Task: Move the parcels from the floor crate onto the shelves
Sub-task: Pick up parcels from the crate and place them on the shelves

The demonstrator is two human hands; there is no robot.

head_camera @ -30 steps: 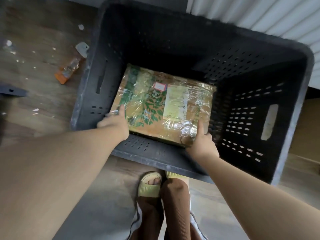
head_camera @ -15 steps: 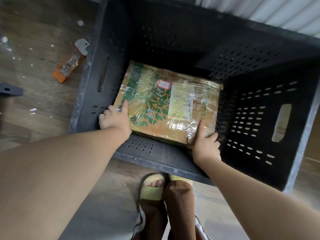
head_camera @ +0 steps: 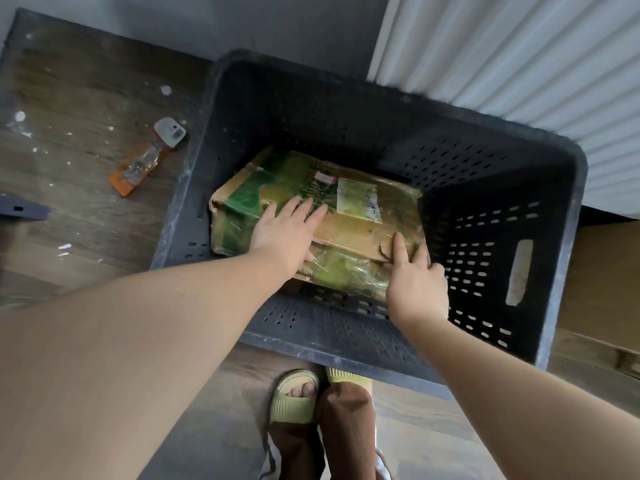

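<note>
A cardboard parcel (head_camera: pixel 360 202) with green leaf print, clear tape and a white label is in the black perforated floor crate (head_camera: pixel 564 258). It is tilted, so its near side face shows. My left hand (head_camera: pixel 287 233) rests flat on the parcel's top face with straight fingers. My right hand (head_camera: pixel 415 285) grips the near right corner, thumb on the cardboard and fingers curled round the right side. No shelves are in view.
A flattened bottle with an orange end (head_camera: pixel 145 161) lies on the wooden floor left of the crate. A white ribbed wall (head_camera: pixel 519 57) stands behind it, with a brown cardboard box (head_camera: pixel 606 282) to its right. My yellow slippers (head_camera: pixel 294 396) are against the crate's near wall.
The parcel has come up off the crate's bottom and tipped. My left hand slid from the near left corner onto the top face. My right hand stays at the near right corner.
</note>
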